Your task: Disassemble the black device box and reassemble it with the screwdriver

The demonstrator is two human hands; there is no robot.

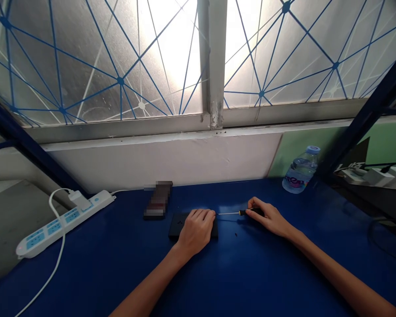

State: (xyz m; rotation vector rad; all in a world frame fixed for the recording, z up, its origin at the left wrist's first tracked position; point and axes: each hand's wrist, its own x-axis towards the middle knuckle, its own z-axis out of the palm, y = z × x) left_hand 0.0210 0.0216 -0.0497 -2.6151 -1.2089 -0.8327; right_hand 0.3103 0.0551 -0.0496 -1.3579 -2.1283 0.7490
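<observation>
My left hand [198,226] lies over a flat black box [177,226] on the blue table, its fingers bent across the top and gripping the far right part. Pinched in my right hand [267,218] is a screwdriver [229,213] with a thin metal shaft and a black and yellow handle. The shaft points left, almost level, and its tip is at the box's right side beside my left fingertips. Whether the tip touches a screw is too small to tell. A tiny dark piece [236,234] lies on the table below the shaft.
Behind the box lies a dark, blurred-out flat object [158,200]. A white power strip [66,224] with a plugged-in cable is at the left. A water bottle [299,171] stands at the back right, near a blue metal bar [356,114]. More plugs [379,177] sit at far right.
</observation>
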